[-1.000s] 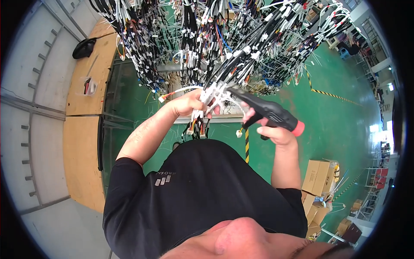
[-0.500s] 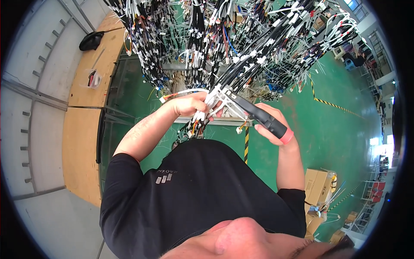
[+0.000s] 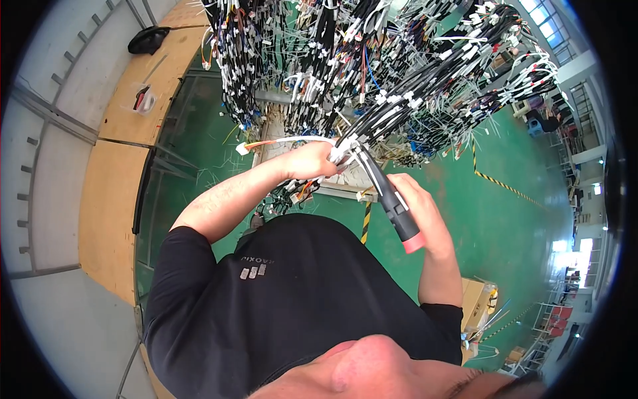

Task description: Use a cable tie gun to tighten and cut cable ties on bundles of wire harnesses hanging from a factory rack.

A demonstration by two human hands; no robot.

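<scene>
The clear plastic tub [image 3: 139,110] sat on the wooden desk [image 3: 113,219] off to the person's left, uncovered; in it lay a red and black item [image 3: 141,97] and something white, too small to make out. A black bag [image 3: 147,40] lay farther along the same desk, its contents hidden. On the person's right, an open cardboard box [image 3: 472,296] stood on the green floor [image 3: 512,219]. Yellow pieces showed at its side, and thin blue and white strands stuck out just beside it; whether those strands came from inside the box could not be told.

The two hands were apart from each other. The left hand [image 3: 311,159] was closed around the white part of a cable bundle [image 3: 344,151], in front of the person's body and below a dense hanging mass of wiring harnesses [image 3: 405,86]. A white connector [image 3: 242,148] on orange leads extended past that wrist. The right hand [image 3: 420,203] was wrapped around a black handheld tool [image 3: 397,218] with a red end. The tool slanted, its red end toward the person and its far tip at the bundle, near the left hand.
</scene>
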